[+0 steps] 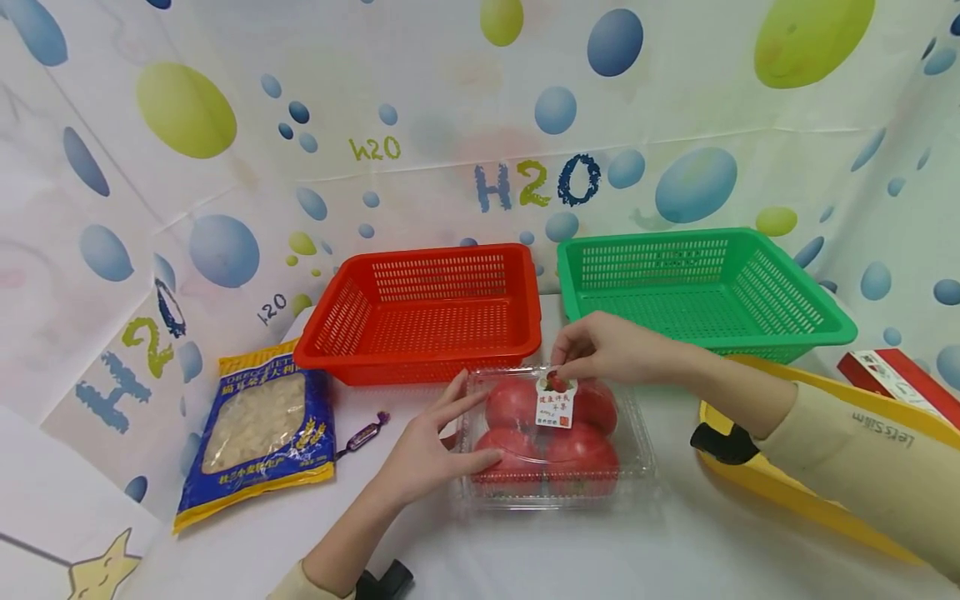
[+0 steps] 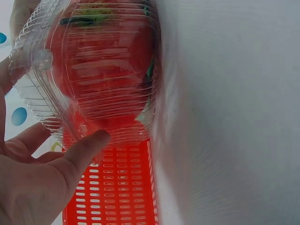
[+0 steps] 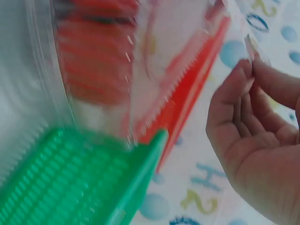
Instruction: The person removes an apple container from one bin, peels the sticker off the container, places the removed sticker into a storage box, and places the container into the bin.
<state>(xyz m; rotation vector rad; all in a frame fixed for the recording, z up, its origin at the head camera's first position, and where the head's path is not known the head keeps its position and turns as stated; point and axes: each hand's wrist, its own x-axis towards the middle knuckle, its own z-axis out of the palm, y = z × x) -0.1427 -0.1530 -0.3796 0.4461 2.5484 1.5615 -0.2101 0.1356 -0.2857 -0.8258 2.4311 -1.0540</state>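
A clear plastic clamshell box [image 1: 636, 454] of several red tomatoes [image 1: 581, 462] sits on the white cloth, its lid down. My left hand [image 1: 423, 458] holds the box by its left side, thumb toward the front and fingers toward the back corner; the left wrist view shows the thumb [image 2: 89, 145] against the ribbed wall. A white label [image 1: 553, 408] with red writing and a red fruit picture lies on the lid. At its top edge my right hand [image 1: 600, 346] pinches it between thumb and forefinger, also seen in the right wrist view.
Behind the box stand a red basket [image 1: 427, 367] and a green basket [image 1: 787, 333]. To the left lie a blue and yellow pasta bag [image 1: 255, 425] and a purple wrapped candy [image 1: 363, 435]. A yellow basket [image 1: 795, 500] and a red-and-white box [image 1: 900, 379] are on the right.
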